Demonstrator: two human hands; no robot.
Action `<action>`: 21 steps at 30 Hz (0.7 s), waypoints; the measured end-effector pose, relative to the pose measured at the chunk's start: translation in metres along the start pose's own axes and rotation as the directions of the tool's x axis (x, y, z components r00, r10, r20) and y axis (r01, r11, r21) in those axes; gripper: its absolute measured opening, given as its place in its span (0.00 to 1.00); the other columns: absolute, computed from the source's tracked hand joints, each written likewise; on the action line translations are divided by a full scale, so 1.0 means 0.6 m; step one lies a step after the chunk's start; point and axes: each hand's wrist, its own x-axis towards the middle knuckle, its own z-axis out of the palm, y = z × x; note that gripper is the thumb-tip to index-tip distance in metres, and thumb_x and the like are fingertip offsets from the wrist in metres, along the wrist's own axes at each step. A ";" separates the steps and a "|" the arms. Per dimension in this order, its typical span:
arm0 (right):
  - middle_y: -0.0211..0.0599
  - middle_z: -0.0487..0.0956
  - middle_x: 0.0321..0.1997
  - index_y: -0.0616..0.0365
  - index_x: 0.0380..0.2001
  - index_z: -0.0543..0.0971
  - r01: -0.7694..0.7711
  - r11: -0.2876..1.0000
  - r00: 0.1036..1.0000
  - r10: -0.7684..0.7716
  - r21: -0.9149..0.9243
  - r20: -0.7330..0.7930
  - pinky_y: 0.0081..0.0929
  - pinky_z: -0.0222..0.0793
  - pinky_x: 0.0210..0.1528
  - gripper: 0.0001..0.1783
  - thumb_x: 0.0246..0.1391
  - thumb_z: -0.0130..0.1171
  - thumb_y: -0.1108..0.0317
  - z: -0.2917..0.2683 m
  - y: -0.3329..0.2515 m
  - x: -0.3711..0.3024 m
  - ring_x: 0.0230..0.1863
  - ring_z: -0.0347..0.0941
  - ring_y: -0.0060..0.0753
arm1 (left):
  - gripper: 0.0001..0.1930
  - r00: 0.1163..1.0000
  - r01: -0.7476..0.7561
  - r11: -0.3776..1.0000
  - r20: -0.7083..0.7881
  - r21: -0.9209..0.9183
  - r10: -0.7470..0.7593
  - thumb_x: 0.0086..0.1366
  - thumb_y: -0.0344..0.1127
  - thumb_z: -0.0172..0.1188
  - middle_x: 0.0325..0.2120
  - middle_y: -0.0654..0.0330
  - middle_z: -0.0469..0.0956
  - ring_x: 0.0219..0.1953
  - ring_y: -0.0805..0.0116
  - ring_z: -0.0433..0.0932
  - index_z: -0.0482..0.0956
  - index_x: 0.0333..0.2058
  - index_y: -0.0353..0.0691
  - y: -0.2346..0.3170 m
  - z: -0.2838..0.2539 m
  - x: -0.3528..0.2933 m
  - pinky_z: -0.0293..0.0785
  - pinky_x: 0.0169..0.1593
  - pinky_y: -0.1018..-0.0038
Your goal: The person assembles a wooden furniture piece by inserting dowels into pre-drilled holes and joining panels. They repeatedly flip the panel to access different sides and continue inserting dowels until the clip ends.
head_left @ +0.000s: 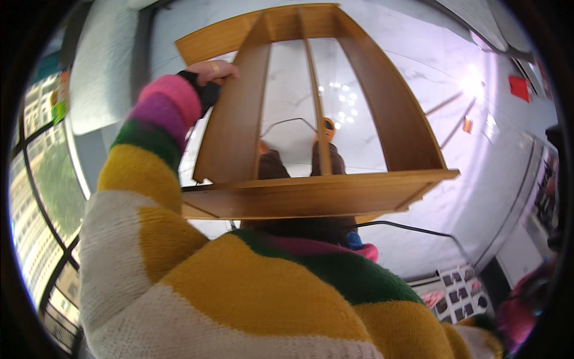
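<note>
A brown wooden shelf unit (230, 125) stands in front of my body, with two long side panels, a divider between them and openings through which the floor shows. My left hand (214, 70) is closed over the outer edge of its left panel, near the far end; a dark band sits at the wrist. The near end board (311, 196) of the unit lies close to my waist. My right sleeve (517, 320) reaches out to the lower right, where the picture is dark. My right hand cannot be made out there.
My orange slippers (327, 129) show through the unit on the pale marble-look floor (293, 78). A black cable (418, 227) runs right from the unit. A light padded seat (101, 72) and a window (60, 191) are at left. A patterned mat (457, 296) lies lower right.
</note>
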 end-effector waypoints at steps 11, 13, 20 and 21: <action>0.40 0.72 0.18 0.63 0.31 0.73 0.117 0.918 0.989 -0.073 0.380 -0.127 0.31 0.60 0.21 0.15 0.52 0.59 0.60 0.443 0.006 0.041 0.17 0.65 0.32 | 0.09 0.986 0.160 0.987 0.056 0.000 -0.160 0.51 0.40 0.58 0.16 0.63 0.73 0.13 0.74 0.67 0.76 0.22 0.41 0.038 0.004 0.030 0.62 0.17 0.75; 0.42 0.72 0.17 0.63 0.28 0.73 0.224 0.935 0.960 -0.163 0.274 -0.229 0.30 0.60 0.21 0.14 0.54 0.57 0.61 0.438 0.002 0.045 0.16 0.66 0.31 | 0.09 0.971 0.190 0.982 0.144 0.019 -0.191 0.51 0.40 0.58 0.14 0.63 0.71 0.11 0.74 0.65 0.75 0.21 0.41 0.043 0.004 0.004 0.60 0.16 0.75; 0.37 0.77 0.23 0.63 0.25 0.72 0.229 0.766 0.971 -0.136 0.601 -0.198 0.25 0.67 0.29 0.12 0.57 0.53 0.65 0.404 -0.024 0.073 0.26 0.73 0.29 | 0.13 0.925 0.231 0.961 0.340 -0.153 -0.168 0.59 0.44 0.54 0.19 0.60 0.76 0.17 0.72 0.72 0.75 0.28 0.40 0.039 -0.024 -0.149 0.66 0.20 0.76; 0.37 0.77 0.23 0.63 0.26 0.72 0.272 0.759 0.958 -0.153 0.591 -0.244 0.24 0.67 0.30 0.12 0.58 0.53 0.65 0.400 -0.028 0.075 0.26 0.72 0.27 | 0.13 0.930 0.222 0.953 0.340 -0.206 -0.143 0.60 0.44 0.54 0.26 0.61 0.76 0.23 0.73 0.73 0.74 0.34 0.39 0.037 -0.029 -0.180 0.68 0.26 0.75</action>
